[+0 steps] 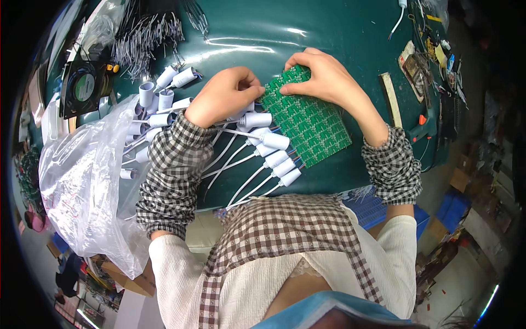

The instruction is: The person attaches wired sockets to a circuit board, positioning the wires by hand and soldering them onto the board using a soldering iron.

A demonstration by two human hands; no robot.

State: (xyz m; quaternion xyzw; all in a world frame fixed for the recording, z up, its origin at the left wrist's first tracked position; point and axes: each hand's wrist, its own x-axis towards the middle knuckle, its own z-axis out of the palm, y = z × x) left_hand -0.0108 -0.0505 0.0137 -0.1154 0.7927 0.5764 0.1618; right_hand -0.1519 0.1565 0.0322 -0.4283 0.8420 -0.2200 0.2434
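A green circuit board panel (309, 120), divided into many small boards, lies tilted on the dark green table. My right hand (323, 79) grips its far corner, thumb on the face and fingers over the far edge. At the panel's left edge, my left hand (227, 96) is closed in a pinch; what sits between its fingertips is hidden. Several white plastic sockets (274, 140) with white cables line the panel's left edge, and thin coloured wires (298, 159) run from them to it. More loose white sockets (164, 101) lie left of my left hand.
A clear plastic bag (82, 181) spreads over the table's left side. Behind it stand a black fan (81, 88) and a bundle of dark wires (148, 41). On the right lie a pale bar (390, 98), a green-handled tool (421, 129) and assorted hand tools (444, 60).
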